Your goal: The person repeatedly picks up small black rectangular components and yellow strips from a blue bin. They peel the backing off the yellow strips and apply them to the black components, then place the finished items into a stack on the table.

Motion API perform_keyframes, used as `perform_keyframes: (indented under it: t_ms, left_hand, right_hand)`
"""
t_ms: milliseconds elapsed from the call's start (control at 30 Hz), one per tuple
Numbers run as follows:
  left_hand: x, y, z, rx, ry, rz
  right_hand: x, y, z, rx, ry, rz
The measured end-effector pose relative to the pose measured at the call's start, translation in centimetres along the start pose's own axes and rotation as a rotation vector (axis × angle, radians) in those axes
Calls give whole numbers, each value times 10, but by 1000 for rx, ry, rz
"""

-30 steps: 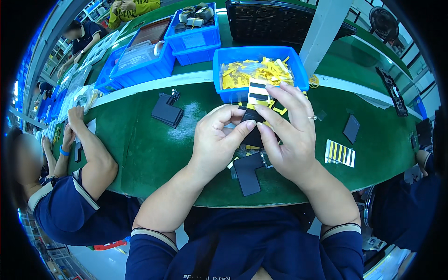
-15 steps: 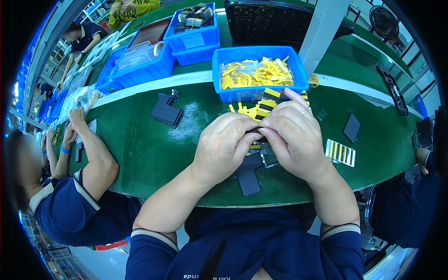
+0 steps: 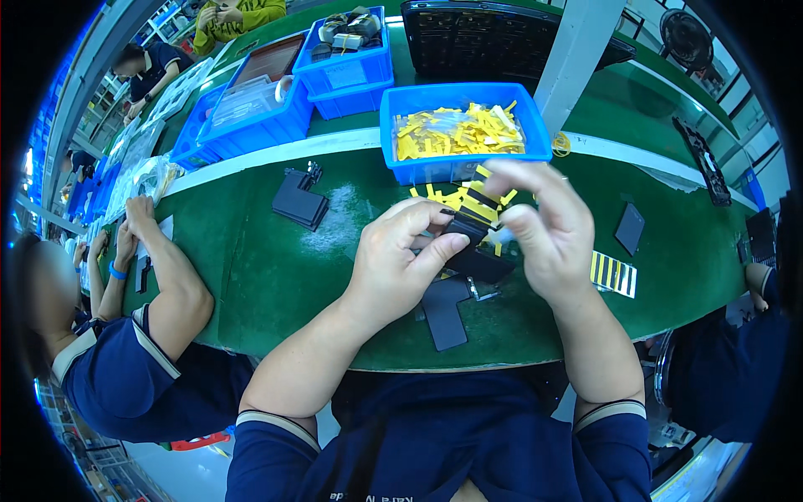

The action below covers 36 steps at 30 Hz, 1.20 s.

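My left hand (image 3: 391, 261) is closed, thumb and fingers pinching a flat black part (image 3: 481, 263) above the table. Beside it my right hand (image 3: 552, 234) is raised, its fingers apart from the black part and smeared by motion. A yellow-and-black striped strip sheet (image 3: 482, 201) shows between the hands, close to the right fingertips; which hand bears it is unclear. Beneath them lies a black L-shaped plate (image 3: 447, 314) on the green table (image 3: 351, 335). Loose yellow strips (image 3: 439, 196) are scattered just beyond my hands.
A blue bin (image 3: 391, 134) of yellow strips stands ahead. Stacked black parts (image 3: 299, 201) lie left; a striped sheet (image 3: 613, 274) and a black plate (image 3: 630, 229) lie right. More blue bins (image 3: 343, 71) and a white post (image 3: 577, 67) stand farther back. A co-worker's arm (image 3: 180, 276) rests at left.
My right hand has come away from the left fingertips, its fingers lifting and opening outward. The black part in my left hand now shows more of its face. The striped sheet is more covered.
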<state>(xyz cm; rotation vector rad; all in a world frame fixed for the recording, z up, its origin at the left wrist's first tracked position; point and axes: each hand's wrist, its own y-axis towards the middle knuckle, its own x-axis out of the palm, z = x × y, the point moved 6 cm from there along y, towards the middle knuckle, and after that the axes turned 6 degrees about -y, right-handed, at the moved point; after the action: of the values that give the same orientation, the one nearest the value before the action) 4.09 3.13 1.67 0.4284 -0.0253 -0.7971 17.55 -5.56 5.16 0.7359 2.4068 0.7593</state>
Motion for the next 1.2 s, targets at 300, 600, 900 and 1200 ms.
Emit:
perform_keyframes:
  t_ms: [300, 600, 900, 1200]
  left_hand:
    - [-6, 2, -13, 30, -72, 49]
    - [-7, 2, -16, 40, -114, 69]
    - [-7, 2, -22, -71, -224, 65]
    - [-5, 2, -25, -167, -262, 40]
  right_hand:
    - [-7, -1, 13, 82, -104, 1]
    - [-6, 1, 18, 44, -86, 74]
    - [-2, 1, -1, -187, -367, 52]
    - [2, 0, 0, -152, -324, 16]
